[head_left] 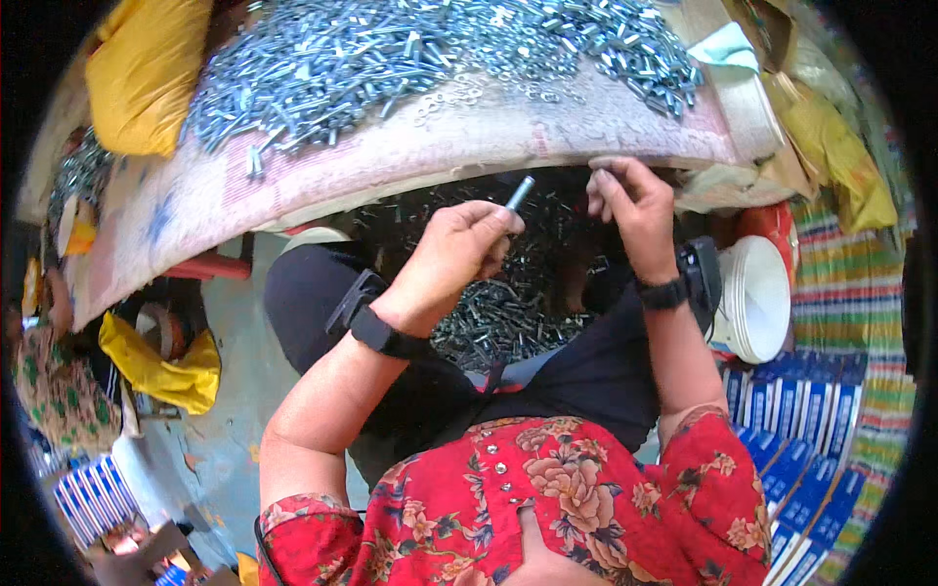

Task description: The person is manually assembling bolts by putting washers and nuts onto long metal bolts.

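At nine o'clock, past my left elbow, a yellow plastic bag (161, 371) lies crumpled on the grey concrete floor (234, 410), and at seven o'clock a stack of blue-and-white striped cartons (93, 498) sits low by the rim. Up at eleven o'clock a yellow sack (147, 73) rests on the left end of the worktable (410, 146), whose pinkish, worn top curves across the upper part of the view. A wide heap of silvery bolts and nuts (410, 54) covers that top from eleven o'clock to one o'clock, with a few loose washers near its front edge.

My left hand (459, 254), near the centre, is closed around a single bolt (520, 192); the bolt's silvery end sticks up out of my fingers, just under the table edge. In my lap beneath both hands lies a dark pile of more bolts (498, 313). My right hand (630, 200), just right of centre, is pinched shut at the fingertips against the table edge; I cannot tell what it grips, if anything. Both wrists wear black bands.

At three o'clock a white bucket (757, 298) stands beside my right knee on a striped mat (850, 303), and at four o'clock blue boxes (801, 459) lie in rows
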Demonstrator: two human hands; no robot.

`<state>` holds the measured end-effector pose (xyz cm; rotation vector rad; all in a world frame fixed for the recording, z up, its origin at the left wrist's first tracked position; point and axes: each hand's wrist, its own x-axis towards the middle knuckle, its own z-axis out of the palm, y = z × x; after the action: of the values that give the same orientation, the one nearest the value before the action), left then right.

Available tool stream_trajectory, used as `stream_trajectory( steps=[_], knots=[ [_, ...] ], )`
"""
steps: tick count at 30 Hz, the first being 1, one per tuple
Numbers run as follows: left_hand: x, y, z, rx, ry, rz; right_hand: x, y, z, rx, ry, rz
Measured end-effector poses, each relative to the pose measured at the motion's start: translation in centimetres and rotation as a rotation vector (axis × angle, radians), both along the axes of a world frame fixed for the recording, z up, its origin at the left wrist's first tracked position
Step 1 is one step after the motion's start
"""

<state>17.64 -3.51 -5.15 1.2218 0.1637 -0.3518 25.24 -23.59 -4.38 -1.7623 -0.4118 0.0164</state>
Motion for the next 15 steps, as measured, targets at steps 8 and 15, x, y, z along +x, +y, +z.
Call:
stream_trajectory(
  steps=[8, 15],
  knots=[
    [1.7, 1.4, -2.4, -0.032, 0.01, 0.12, 9.5, 3.3, -0.9, -0.388, -0.478, -0.124],
    [1.6, 2.0, -2.3, -0.013, 0.009, 0.124, 17.9, 7.0, -1.0, -0.517, -0.71, -0.2]
  ],
)
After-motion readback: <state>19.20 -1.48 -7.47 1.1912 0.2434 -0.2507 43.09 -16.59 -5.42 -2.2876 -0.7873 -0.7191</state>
